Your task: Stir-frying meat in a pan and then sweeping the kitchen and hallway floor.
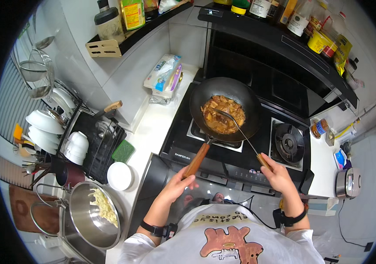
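Observation:
A dark wok (194, 102) rests on the left burner of a black gas stove. Brown, saucy pieces of cooked food (224, 123) lie in its bottom. My left hand (176, 184) grips the end of the wok's wooden handle (198, 159). In my right hand (276, 175) is the wooden handle of a metal cooking spatula (247, 140). Its shaft slants over the wok's near right rim, and its head dips among the food, partly hidden there.
The right burner (287, 142) carries only its pan support. At left, a steel bowl (85, 227) of pale shredded vegetable stands beside a white bowl (119, 176), a green sponge (123, 151) and a dish rack (92, 155). A range hood (273, 36) overhangs the stove's back, with bottles on top.

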Motion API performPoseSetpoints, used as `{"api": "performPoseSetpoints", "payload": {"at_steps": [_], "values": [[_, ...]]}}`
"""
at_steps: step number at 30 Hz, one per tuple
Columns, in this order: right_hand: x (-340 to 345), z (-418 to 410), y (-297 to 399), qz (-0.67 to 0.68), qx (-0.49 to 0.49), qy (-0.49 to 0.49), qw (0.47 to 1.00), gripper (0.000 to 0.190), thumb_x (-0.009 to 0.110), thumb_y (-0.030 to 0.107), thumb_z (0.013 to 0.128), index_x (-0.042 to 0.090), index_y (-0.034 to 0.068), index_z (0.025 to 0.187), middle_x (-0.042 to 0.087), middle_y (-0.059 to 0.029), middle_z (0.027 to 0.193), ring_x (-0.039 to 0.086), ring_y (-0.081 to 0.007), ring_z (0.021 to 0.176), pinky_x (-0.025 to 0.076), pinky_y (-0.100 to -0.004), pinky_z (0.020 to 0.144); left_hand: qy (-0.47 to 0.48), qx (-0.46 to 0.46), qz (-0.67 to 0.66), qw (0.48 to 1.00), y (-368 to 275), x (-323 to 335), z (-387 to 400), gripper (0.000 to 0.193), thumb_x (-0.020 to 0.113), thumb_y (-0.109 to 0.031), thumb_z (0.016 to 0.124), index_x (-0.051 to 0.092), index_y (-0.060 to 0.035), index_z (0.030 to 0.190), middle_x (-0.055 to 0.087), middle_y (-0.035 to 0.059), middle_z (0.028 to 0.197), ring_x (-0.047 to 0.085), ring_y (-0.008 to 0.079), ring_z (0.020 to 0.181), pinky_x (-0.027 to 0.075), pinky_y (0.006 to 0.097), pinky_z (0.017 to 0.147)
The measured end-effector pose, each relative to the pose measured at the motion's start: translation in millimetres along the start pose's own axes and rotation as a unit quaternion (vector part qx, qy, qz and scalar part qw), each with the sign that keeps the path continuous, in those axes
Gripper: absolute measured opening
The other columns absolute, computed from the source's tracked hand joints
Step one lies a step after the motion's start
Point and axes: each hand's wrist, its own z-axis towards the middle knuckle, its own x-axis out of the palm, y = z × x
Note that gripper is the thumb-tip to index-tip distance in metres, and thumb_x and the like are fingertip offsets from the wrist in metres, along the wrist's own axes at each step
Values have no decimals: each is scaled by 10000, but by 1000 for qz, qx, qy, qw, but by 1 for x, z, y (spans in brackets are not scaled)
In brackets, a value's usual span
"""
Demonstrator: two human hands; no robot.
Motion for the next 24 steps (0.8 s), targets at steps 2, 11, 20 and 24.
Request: {"api": "performPoseSetpoints", "payload": {"at_steps": [2,11,20,24], "values": [[-27,-15,19,14,60,59,996,476,606,262,876,514,150,1328,664,-219,915,657,-344,828,495,-352,762,-7,-8,9,1000,-1,0,-2,538,542,-220,948,345,35,1379,548,25,755,588,144,743,477,286,756],[-21,-17,11,-17,23,74,997,472,601,213,874,509,134,1330,667,-192,938,631,-275,820,486,-328,771,-2,-2,4,1000,-1,0,1,521,543,-215,949,362,31,1371,550,27,774,587,142,739,482,289,754],[-4,-1,-9,51,31,-4,998,480,585,161,886,490,96,1352,592,-39,750,507,-118,615,445,-272,607,-10,5,-8,1000,0,2,-1,504,539,-217,951,376,20,1364,559,31,785,594,143,752,471,272,735],[-35,-2,5,2,78,3,997,465,606,241,861,533,131,1306,656,-232,974,647,-355,913,487,-353,812,-11,7,-14,1000,1,1,-1,504,541,-218,951,377,21,1364,562,31,795,597,142,758,464,264,726]]}}
